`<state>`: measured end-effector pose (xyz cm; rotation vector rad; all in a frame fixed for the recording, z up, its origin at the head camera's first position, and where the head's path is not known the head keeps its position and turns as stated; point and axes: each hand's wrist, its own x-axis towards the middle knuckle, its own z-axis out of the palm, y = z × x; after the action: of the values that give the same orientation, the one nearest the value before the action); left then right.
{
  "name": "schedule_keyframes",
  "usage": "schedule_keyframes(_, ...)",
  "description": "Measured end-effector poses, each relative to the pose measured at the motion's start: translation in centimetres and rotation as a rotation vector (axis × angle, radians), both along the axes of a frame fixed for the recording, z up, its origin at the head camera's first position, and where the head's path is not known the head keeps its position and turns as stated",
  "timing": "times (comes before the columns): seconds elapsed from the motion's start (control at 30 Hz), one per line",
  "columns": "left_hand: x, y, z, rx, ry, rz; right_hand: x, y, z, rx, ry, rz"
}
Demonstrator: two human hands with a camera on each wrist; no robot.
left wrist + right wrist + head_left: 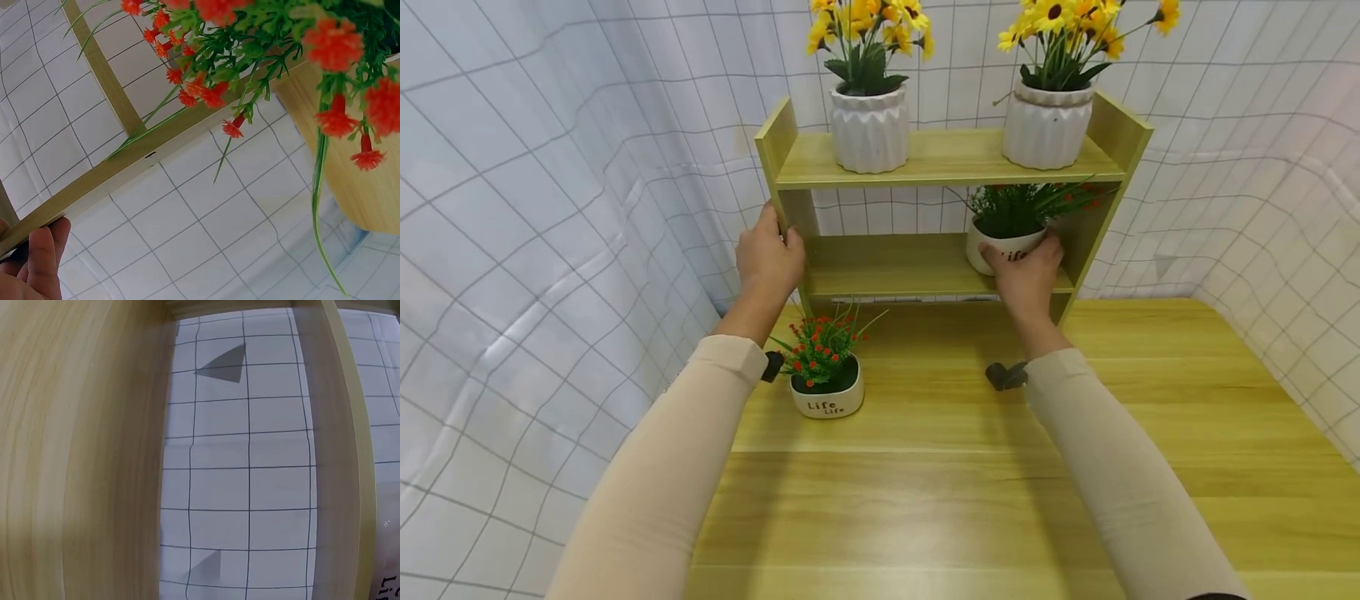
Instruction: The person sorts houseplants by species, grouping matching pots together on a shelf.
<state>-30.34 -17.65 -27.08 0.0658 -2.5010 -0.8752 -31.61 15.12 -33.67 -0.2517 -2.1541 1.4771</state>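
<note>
Left hand: the left hand (769,260) grips the left upright of the wooden shelf (880,265), fingers curled round its edge.
Right hand: the right hand (1026,273) cups the small white pot (1000,247) on the lower shelf board, at its right end.
Open room: the lower board is bare to the pot's left; the bench (970,483) lies open in front.
Bench pot: a red-flowered pot (826,392) stands near the left forearm.
Left wrist view: red blooms (334,119) close up, fingertips (44,256) on the shelf edge.
Right wrist view: only shelf panels and gridded backdrop.

Both arms fwd, fingers (771,225) curled
</note>
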Motion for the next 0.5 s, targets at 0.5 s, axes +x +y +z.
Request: schedule_keyframes(0.5, 0.0, -0.2, 0.0, 0.001, -0.010, -0.003, 3.7, -1.0, -1.6, -0.088, 0.120, -0.001)
